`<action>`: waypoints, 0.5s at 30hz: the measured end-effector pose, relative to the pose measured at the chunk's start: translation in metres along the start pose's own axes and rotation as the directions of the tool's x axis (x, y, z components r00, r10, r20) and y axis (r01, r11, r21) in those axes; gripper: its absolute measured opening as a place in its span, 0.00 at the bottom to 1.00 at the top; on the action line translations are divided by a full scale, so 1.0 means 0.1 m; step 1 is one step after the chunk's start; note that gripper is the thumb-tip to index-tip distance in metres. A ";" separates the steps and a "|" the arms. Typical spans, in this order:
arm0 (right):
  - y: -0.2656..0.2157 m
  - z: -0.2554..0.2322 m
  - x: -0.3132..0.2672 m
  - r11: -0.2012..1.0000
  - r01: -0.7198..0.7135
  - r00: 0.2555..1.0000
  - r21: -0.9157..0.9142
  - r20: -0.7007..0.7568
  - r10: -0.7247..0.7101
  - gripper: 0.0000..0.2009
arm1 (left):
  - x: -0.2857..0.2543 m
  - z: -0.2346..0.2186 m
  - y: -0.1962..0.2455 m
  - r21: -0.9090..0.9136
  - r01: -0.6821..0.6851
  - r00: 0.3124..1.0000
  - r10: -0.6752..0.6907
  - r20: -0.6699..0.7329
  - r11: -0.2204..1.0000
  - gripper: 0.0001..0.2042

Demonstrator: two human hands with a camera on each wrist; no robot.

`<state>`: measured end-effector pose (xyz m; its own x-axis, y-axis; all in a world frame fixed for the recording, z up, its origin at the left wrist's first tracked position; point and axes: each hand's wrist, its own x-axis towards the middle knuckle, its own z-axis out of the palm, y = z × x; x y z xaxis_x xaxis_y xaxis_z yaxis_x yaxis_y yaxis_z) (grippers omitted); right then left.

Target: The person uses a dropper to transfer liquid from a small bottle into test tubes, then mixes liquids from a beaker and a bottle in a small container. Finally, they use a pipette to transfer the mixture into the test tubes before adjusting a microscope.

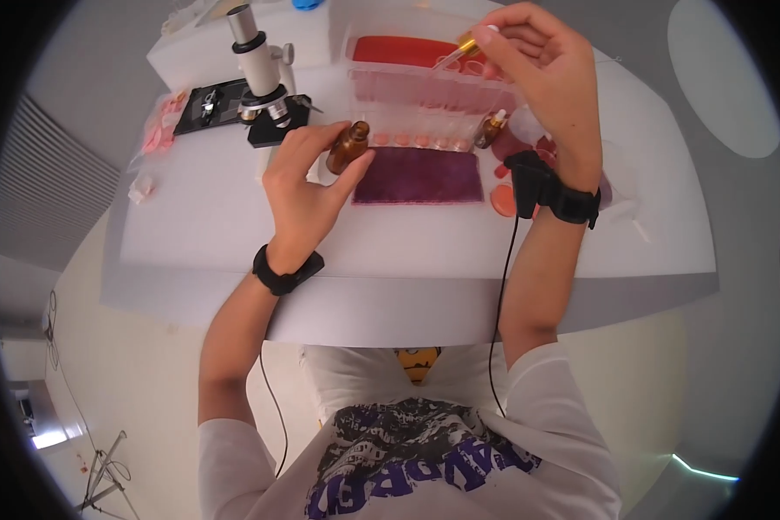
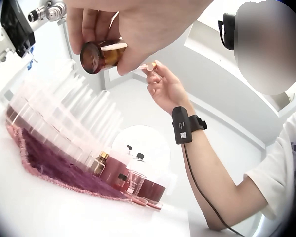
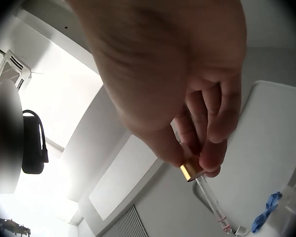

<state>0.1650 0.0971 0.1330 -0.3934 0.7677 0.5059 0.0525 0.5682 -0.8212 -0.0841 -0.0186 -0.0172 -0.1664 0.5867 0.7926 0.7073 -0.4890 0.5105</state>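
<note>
In the head view my left hand [image 1: 308,186] grips an uncapped amber bottle [image 1: 348,149] between thumb and fingers, tilted above the table. My right hand [image 1: 553,82] pinches the gold-collared top of a glass dropper [image 1: 459,52], which points down and left over the rack of clear tubes [image 1: 407,95]. The right wrist view shows the dropper's glass tube [image 3: 213,202] with a little pinkish liquid near its tip. From the left wrist view, the bottle's base [image 2: 92,58] faces the camera.
A microscope [image 1: 260,74] stands left of the rack. In front of the rack lies a purple cloth [image 1: 418,177]. Another amber dropper bottle [image 1: 490,128], pink-red containers and a round orange dish [image 1: 503,199] are to the right. A white box [image 1: 295,39] sits behind.
</note>
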 end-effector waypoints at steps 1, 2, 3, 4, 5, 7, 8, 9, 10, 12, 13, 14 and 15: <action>0.02 -0.08 -0.01 0.998 0.040 0.994 -0.039 -0.098 -0.043 0.05 | 0.00 0.01 0.01 -0.001 -0.009 1.000 0.009 0.003 1.000 0.20; 0.07 -0.16 0.00 0.998 0.039 0.994 -0.053 -0.102 -0.045 0.05 | 0.00 0.01 0.02 -0.014 -0.011 1.000 0.011 0.000 1.000 0.20; 0.14 -0.24 0.00 0.984 0.035 0.976 -0.175 -0.206 -0.072 0.08 | 0.00 0.01 0.03 -0.019 -0.003 1.000 0.003 0.010 1.000 0.19; 0.19 -0.31 0.00 0.956 0.018 0.946 -0.292 -0.303 -0.111 0.10 | 0.00 0.01 0.04 -0.020 0.006 1.000 -0.006 0.020 1.000 0.19; 0.24 -0.38 0.00 0.955 0.017 0.946 -0.296 -0.305 -0.112 0.10 | -0.01 0.00 0.05 -0.024 0.016 0.999 -0.015 0.034 1.000 0.18; 0.32 -0.47 -0.01 0.877 -0.089 0.927 -0.472 -0.361 -0.101 0.14 | -0.01 0.00 0.06 -0.025 0.014 0.999 -0.013 0.042 1.000 0.18; 0.36 -0.48 0.00 0.877 -0.089 0.927 -0.473 -0.362 -0.101 0.14 | -0.01 0.00 0.07 -0.023 0.014 0.999 -0.013 0.049 1.000 0.18; 0.41 -0.49 0.01 0.876 -0.100 0.926 -0.472 -0.367 -0.092 0.14 | -0.01 0.00 0.07 -0.023 0.013 0.999 -0.012 0.050 1.000 0.18; 0.45 -0.50 0.02 0.875 -0.111 0.924 -0.470 -0.373 -0.083 0.15 | -0.01 0.00 0.07 -0.024 0.013 0.999 -0.012 0.048 1.000 0.18; 0.53 -0.50 0.05 0.874 -0.077 0.931 -0.479 -0.348 -0.109 0.15 | -0.02 0.01 0.07 -0.026 0.013 0.999 -0.012 0.048 1.000 0.18; 0.56 -0.50 0.06 0.873 -0.041 0.937 -0.487 -0.321 -0.135 0.15 | -0.02 0.01 0.07 -0.022 0.010 0.999 -0.009 0.049 1.000 0.18; 0.58 -0.51 0.07 0.873 -0.042 0.937 -0.486 -0.322 -0.135 0.15 | -0.02 0.01 0.07 -0.017 0.007 0.999 -0.006 0.049 1.000 0.19; 0.58 -0.50 0.08 0.868 -0.050 0.941 -0.495 -0.313 -0.124 0.15 | -0.02 0.01 0.07 -0.017 0.007 0.999 -0.006 0.051 1.000 0.19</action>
<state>0.2113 0.1509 0.1025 -0.0891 0.7452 0.6608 0.5194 0.6009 -0.6076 -0.0784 -0.0227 -0.0151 -0.1354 0.6214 0.7717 0.6942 -0.4963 0.5214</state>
